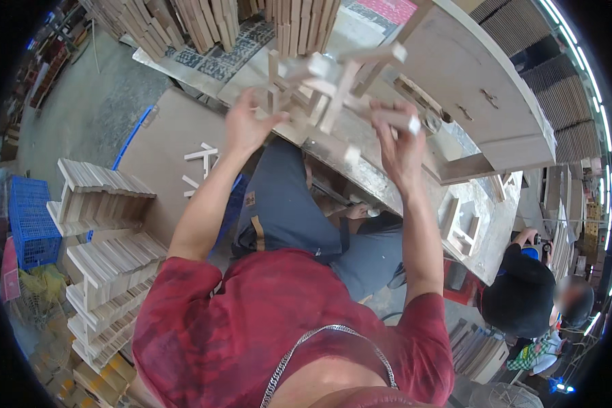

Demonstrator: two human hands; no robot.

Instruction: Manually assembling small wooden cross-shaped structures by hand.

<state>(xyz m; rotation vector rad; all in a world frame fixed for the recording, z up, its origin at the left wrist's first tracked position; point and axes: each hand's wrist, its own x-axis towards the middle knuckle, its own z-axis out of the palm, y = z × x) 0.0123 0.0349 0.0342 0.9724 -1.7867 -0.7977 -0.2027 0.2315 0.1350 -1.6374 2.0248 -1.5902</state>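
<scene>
My right hand [402,146] grips a light wooden frame [340,95] made of short joined bars, its fingers round one bar end. The frame is tilted above the workbench [364,166] and smeared by motion. My left hand [247,124] is beside the frame's left end, with thumb and fingers apart and nothing visibly held. More small H-shaped wooden frames [461,228] lie on the bench to the right of my right hand.
Bundled wooden strips [306,24] stand at the bench's far side. A large wooden panel [486,88] rises at the right. Stacked frames [112,262] and a blue crate [34,221] stand left, near a brown board [173,129] with loose frames. A co-worker [520,292] is at right.
</scene>
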